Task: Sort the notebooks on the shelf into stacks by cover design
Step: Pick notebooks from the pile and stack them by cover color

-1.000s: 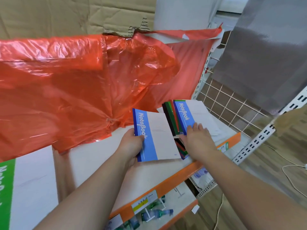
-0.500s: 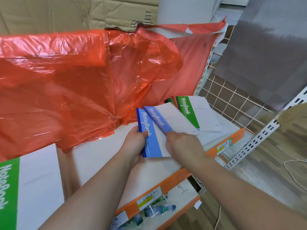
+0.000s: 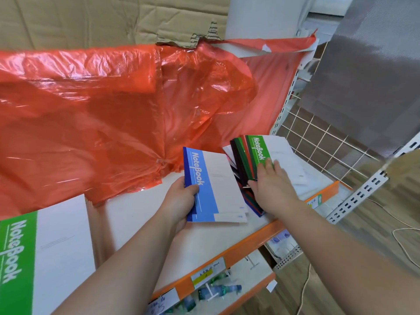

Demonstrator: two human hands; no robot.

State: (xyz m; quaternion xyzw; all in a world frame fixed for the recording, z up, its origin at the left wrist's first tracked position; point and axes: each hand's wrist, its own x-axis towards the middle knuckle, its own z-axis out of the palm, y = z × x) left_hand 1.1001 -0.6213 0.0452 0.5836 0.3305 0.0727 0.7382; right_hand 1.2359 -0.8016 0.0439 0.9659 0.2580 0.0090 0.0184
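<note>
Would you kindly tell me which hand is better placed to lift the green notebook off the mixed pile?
The right hand: its fingers lie flat on the green notebook atop the mixed pile, while the left hand is busy gripping the blue notebooks.

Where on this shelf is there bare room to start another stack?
Bare shelf lies between the green notebook at left, the orange bag behind and the left hand. A narrow strip runs before the blue notebooks. Crowded at right, where the right hand rests on the fanned pile.
</note>
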